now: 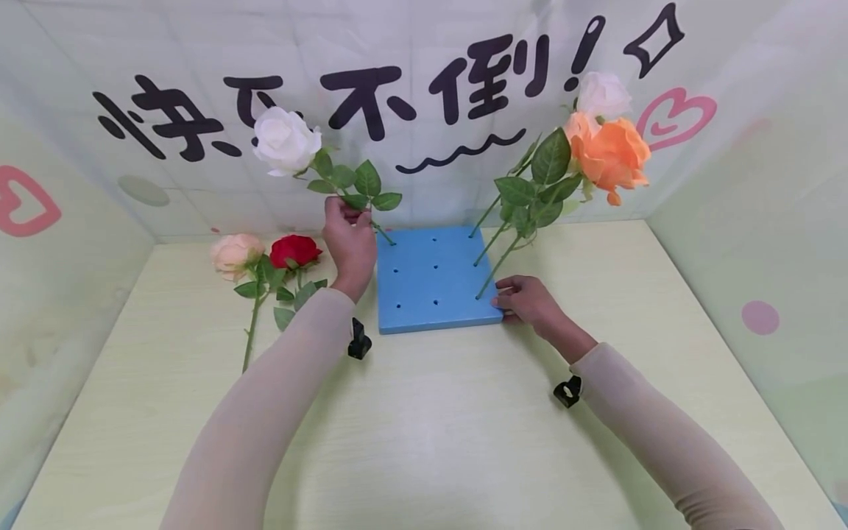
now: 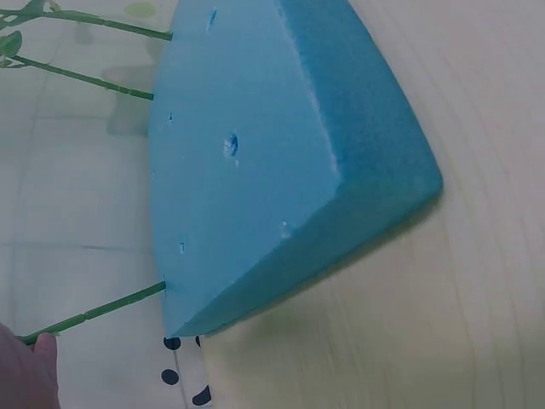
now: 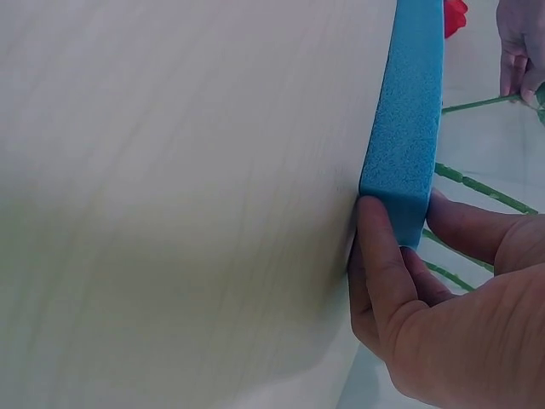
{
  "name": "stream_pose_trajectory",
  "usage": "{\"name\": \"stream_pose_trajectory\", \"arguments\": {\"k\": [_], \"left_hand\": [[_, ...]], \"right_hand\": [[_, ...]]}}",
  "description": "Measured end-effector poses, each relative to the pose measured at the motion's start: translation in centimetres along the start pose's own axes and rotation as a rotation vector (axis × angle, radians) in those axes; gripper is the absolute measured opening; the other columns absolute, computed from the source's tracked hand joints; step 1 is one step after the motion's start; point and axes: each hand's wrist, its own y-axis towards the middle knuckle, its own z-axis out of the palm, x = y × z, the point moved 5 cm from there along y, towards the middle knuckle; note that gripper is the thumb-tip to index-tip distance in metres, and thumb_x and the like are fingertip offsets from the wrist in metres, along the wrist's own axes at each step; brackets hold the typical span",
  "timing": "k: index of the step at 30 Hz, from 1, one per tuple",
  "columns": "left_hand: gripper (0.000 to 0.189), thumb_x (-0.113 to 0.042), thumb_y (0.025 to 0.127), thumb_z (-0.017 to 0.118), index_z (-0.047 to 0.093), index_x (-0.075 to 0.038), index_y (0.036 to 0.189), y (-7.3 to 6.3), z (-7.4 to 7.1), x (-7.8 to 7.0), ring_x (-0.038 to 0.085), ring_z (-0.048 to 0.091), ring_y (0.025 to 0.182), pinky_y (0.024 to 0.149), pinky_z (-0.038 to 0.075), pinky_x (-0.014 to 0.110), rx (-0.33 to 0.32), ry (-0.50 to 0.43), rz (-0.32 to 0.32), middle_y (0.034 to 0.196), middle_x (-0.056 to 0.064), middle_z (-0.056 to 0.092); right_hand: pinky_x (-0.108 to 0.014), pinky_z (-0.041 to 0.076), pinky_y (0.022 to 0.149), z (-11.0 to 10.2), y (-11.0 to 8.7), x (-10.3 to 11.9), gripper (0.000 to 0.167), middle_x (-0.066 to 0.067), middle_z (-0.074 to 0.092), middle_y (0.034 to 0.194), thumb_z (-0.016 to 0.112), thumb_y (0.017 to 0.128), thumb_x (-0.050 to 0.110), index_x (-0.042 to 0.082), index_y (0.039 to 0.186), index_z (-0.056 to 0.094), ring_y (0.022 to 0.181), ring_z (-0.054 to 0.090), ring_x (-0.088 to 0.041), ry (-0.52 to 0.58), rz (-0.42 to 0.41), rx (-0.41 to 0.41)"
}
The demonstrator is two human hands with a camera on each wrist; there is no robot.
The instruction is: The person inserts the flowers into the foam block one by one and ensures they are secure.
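While my right hand (image 1: 530, 303) grips the blue block (image 1: 416, 287) by its near right corner, thumb (image 3: 468, 230) opposing fingers (image 3: 386, 251), one white rose (image 1: 286, 142): pinched at the stem (image 1: 384, 234) by my left hand (image 1: 351, 243), lower end in the far-left hole (image 1: 393, 244); advisable: straight pressure, block braced.

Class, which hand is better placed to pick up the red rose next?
Probably the left hand: though holding the white rose, it's nearer the red rose; the right hand grips the blue foam block.

Black lettering (image 1: 361, 76) and pink heart (image 1: 674, 120) on pale backdrop (image 1: 437, 193)
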Motion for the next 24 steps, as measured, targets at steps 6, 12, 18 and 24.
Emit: {"name": "stream_pose_trajectory", "arguments": {"k": [6, 12, 18, 24], "left_hand": [[0.021, -0.009, 0.096, 0.060, 0.051, -0.003, 0.114, 0.0, 0.1, 0.0, 0.020, 0.058, 0.092, 0.076, 0.051, 0.027, 0.013, 0.033, 0.006, 0.098, 0.012, 0.061], [0.023, -0.010, 0.097, 0.059, 0.051, -0.004, 0.117, -0.1, 0.4, -0.2, 0.021, 0.057, 0.095, 0.078, 0.052, 0.029, 0.048, 0.066, 0.019, 0.101, 0.013, 0.061], [0.020, -0.008, 0.097, 0.058, 0.050, -0.004, 0.115, 0.2, 0.9, -0.1, 0.020, 0.056, 0.093, 0.075, 0.049, 0.028, 0.077, 0.094, 0.031, 0.098, 0.011, 0.060], [0.019, -0.007, 0.097, 0.057, 0.050, -0.004, 0.115, 0.4, 1.1, -0.1, 0.021, 0.057, 0.092, 0.076, 0.050, 0.029, 0.108, 0.132, 0.040, 0.098, 0.012, 0.061]], "right_hand": [[-0.035, 0.059, 0.081, 0.0, 0.0, 0.1, 0.044, -0.024, 0.055, 0.129, 0.060, 0.095, 0.005, -0.006, 0.136, 0.048, 0.105, 0.064, -0.028, 0.001, 0.006, -0.005], [-0.035, 0.059, 0.080, -0.1, 0.2, -0.1, 0.045, -0.024, 0.055, 0.129, 0.060, 0.095, 0.006, -0.006, 0.136, 0.048, 0.105, 0.064, -0.027, 0.004, 0.008, -0.002], [-0.036, 0.059, 0.081, -0.1, 0.2, -0.3, 0.045, -0.024, 0.055, 0.130, 0.060, 0.095, 0.006, -0.007, 0.136, 0.048, 0.105, 0.064, -0.027, 0.004, 0.002, 0.001], [-0.036, 0.059, 0.082, -0.1, 0.3, -0.3, 0.045, -0.024, 0.055, 0.129, 0.060, 0.095, 0.007, -0.006, 0.137, 0.048, 0.105, 0.064, -0.028, 0.003, 0.006, 0.005]]}}
